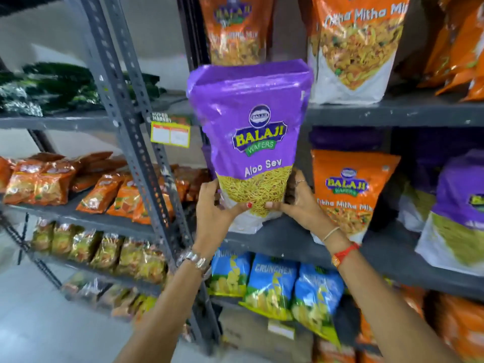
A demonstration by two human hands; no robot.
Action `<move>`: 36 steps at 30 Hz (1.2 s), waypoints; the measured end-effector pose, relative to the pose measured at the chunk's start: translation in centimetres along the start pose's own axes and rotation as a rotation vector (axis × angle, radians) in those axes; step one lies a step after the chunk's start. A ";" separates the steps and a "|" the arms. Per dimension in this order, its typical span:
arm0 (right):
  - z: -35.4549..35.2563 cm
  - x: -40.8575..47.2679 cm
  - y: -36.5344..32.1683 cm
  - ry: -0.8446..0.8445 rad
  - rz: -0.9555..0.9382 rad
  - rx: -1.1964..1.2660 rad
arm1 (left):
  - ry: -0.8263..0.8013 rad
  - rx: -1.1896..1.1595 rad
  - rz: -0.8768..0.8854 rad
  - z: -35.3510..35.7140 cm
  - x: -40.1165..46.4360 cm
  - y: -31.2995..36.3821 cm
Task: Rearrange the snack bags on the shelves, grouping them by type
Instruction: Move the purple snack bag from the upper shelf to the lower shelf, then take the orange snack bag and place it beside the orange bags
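A tall purple Aloo Sev bag (251, 121) stands upright at the left end of the middle shelf (288, 242). My left hand (217, 208) grips its lower left corner and my right hand (301, 203) grips its lower right corner. To its right on the same shelf stands an orange Tikha Mitha Mix bag (348, 189), and further right another purple bag (455, 213). More dark purple bags sit behind them in shadow. On the upper shelf (392, 113) stand orange mix bags (358, 45).
Blue Crunchex bags (272, 284) fill the shelf below. A grey slotted upright (136, 132) divides this rack from the left rack, which holds small orange packets (44, 179), yellowish packets (104, 252) and dark green bags (52, 87). A yellow price tag (170, 133) hangs there.
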State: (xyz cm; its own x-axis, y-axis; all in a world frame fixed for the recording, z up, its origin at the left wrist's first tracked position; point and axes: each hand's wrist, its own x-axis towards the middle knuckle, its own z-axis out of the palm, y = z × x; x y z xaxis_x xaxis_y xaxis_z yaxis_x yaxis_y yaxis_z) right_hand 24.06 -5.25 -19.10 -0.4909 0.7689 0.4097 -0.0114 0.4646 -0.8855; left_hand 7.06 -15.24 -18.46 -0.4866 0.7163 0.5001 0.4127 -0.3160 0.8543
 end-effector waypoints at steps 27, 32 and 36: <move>1.1 -3.0 17.4 0.321 0.333 -0.060 | -0.001 0.005 -0.294 12.7 -3.3 -14.2; 0.3 -5.0 15.1 0.745 0.184 -0.164 | 0.221 0.023 -0.141 14.1 -5.6 -12.7; -3.4 -6.0 14.6 1.026 0.131 -0.254 | -0.008 -0.014 0.140 17.5 -6.9 -10.6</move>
State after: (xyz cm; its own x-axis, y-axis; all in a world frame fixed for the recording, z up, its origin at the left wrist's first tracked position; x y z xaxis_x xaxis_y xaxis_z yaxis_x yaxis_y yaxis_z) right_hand 29.80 -1.58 -33.79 0.4951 0.7671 0.4079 0.2285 0.3381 -0.9130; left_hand 19.45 -5.94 -33.44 -0.4188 0.6694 0.6136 0.4651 -0.4222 0.7781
